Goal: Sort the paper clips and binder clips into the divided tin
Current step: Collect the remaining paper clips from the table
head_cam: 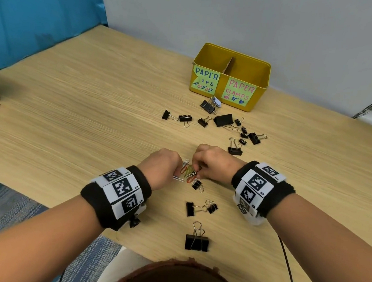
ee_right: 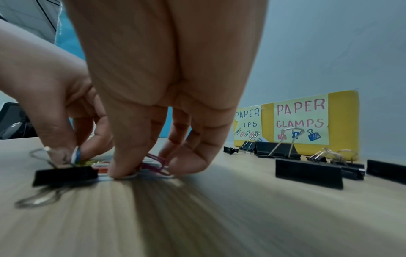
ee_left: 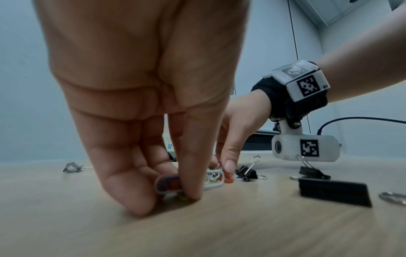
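Observation:
A small pile of coloured paper clips (head_cam: 188, 172) lies mid-table between my two hands. My left hand (head_cam: 175, 173) pinches a few of them against the wood, among them white and blue clips (ee_left: 167, 184). My right hand (head_cam: 197, 172) curls its fingertips (ee_right: 123, 171) down on the same pile and pinches a magenta clip (ee_right: 154, 162). The yellow divided tin (head_cam: 260, 86) stands at the back, labelled for paper clips on the left and paper clamps on the right. What lies inside the tin is hidden. Black binder clips (head_cam: 223, 120) lie scattered in front of it.
A small binder clip (head_cam: 197, 185) lies just beside the pile, two more (head_cam: 200, 207) nearer me, and a large one (head_cam: 196, 243) near the table's front edge. A black cable (head_cam: 286, 267) runs along the right. Walls stand behind the tin, with a blue partition at the left.

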`<state>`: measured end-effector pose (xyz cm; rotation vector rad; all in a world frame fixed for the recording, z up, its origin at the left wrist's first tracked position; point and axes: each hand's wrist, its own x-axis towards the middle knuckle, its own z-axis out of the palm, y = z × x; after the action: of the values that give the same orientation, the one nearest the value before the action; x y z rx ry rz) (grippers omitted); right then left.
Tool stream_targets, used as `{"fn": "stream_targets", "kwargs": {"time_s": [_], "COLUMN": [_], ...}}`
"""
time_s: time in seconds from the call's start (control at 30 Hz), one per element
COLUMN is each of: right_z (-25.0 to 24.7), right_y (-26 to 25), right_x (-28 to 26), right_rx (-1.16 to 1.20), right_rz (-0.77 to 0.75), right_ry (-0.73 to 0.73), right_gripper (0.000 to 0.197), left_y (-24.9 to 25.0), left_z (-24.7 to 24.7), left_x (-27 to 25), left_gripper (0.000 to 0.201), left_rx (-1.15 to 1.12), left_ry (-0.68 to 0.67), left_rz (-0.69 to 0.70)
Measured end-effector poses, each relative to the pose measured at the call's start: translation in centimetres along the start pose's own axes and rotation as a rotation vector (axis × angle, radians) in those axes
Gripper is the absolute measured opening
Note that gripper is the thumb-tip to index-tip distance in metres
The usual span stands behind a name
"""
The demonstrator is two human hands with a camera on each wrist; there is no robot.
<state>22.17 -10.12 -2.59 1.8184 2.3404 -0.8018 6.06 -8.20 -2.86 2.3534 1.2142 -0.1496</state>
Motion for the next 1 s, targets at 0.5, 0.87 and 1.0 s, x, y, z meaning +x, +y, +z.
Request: {"fn": "stream_targets", "kwargs": {"time_s": [0.5,0.87,1.0], "right_z": [0.0,-8.2,-13.8], "right_y": [0.9,2.7,3.6], "right_x": [0.6,1.7,4.3], "right_rx": [-0.047,0.182,0.292], "right_rz": [0.058,0.103,0.057], "right_ry": [-0.098,0.114,0.381], "right_gripper": [0.018,0.013,0.010], "left_y": [-0.2,-0.5,0.7], "left_z": [-0.6,-8.5,-14.0], "left_x": [1.0,6.6,11.3], "left_gripper": [0.018,0.016,0.014], "left_rx": [-0.045,-0.287,-0.298], "left_ry": [-0.115,0.022,0.192], "left_rz": [-0.008,-0.004,0.035]}}
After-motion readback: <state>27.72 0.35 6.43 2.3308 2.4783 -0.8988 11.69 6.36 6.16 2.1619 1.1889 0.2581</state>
